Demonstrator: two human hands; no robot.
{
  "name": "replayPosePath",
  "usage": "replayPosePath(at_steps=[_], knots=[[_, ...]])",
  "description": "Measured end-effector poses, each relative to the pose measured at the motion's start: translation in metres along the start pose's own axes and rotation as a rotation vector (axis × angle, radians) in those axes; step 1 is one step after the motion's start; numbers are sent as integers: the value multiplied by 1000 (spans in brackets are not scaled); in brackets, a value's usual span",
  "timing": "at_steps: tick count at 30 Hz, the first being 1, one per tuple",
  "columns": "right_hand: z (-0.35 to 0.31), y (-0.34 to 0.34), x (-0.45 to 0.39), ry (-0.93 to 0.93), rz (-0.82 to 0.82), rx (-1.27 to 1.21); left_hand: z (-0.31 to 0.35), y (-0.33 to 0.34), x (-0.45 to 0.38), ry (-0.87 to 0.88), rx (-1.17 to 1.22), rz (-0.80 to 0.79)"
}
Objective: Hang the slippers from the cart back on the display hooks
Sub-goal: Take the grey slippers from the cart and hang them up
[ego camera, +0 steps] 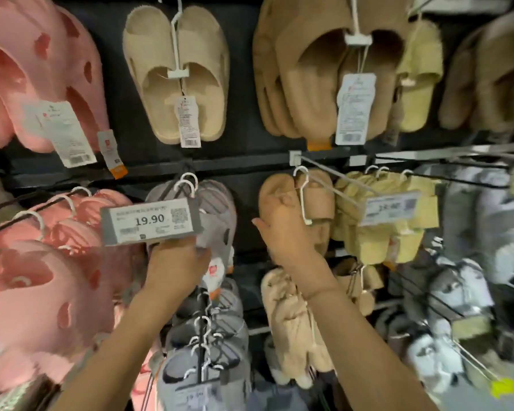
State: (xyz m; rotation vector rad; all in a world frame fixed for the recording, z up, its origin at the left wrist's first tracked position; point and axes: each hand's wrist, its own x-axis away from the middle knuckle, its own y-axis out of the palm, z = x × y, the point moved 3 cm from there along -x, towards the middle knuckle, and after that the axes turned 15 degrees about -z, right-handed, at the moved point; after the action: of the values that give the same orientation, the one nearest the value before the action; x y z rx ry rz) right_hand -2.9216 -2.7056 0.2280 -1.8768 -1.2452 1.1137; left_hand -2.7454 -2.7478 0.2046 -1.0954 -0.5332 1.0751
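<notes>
right hand (285,229) grip: pressed on tan slippers (318,200) from the left, closure unclear | hanger loop (301,171) sits on display hook (327,176), just above the grip | pair hangs vertical | left hand (175,262) under gray slippers (217,215), grip hidden

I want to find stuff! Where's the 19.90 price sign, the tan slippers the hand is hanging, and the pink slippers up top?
19.90 price sign (150,220), head view, on the printed number.
tan slippers (318,200), head view, on the strap.
pink slippers (27,69), head view, on the fuzzy upper.
</notes>
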Motion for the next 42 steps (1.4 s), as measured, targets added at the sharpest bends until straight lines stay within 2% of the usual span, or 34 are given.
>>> replayPosePath(at_steps=[2,5,11,15,22,26,33,42], knots=[[17,-16,47,81,16,21,33,19,19,90,-78,-112],[45,-47,123,277,53,68,90,53,51,280,24,-178],[100,-123,277,628,283,106,225,111,121,612,138,-269],[133,-180,381,880,455,232,316,150,166,856,133,-377],[155,-254,556,1274,670,369,489,189,281,1277,264,-521],[152,-282,642,1485,801,460,566,209,355,1508,300,-572],[98,-279,760,1863,948,534,633,222,504,1846,288,-764],[20,-242,839,2298,1164,584,624,230,668,2264,230,-1047]])
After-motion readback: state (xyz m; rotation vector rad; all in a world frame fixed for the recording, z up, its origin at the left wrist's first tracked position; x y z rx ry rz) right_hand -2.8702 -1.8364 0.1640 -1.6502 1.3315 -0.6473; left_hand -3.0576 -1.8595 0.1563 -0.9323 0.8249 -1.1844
